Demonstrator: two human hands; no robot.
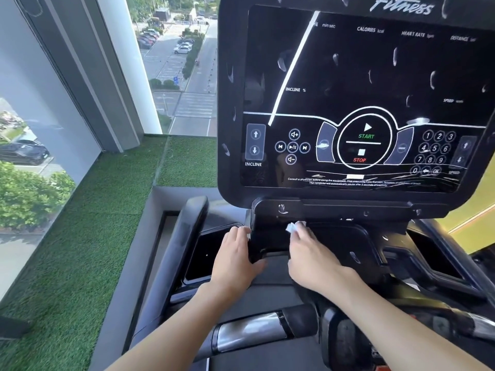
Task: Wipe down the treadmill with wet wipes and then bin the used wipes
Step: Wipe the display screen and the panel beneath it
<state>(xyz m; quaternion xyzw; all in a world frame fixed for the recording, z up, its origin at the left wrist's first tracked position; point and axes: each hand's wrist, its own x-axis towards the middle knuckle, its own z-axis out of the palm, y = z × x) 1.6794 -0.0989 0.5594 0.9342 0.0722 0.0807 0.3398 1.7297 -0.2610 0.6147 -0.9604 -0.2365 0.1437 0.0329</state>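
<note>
The black treadmill console (pixel 369 103) fills the upper right, with its START and STOP panel facing me. Below it lies a black tray ledge (pixel 342 236). My right hand (pixel 313 255) pinches a small crumpled white wet wipe (pixel 293 226) and presses it against the ledge just under the console. To its left, my left hand (pixel 235 258) rests on the ledge's left edge, its fingers curled over the rim beside a recessed side pocket (pixel 203 258).
A silver and black handlebar (pixel 251 333) crosses in front of me near the bottom. The left side rail (pixel 182 245) rises toward the console. Green artificial turf (pixel 93 223) and a large window (pixel 40 129) lie to the left.
</note>
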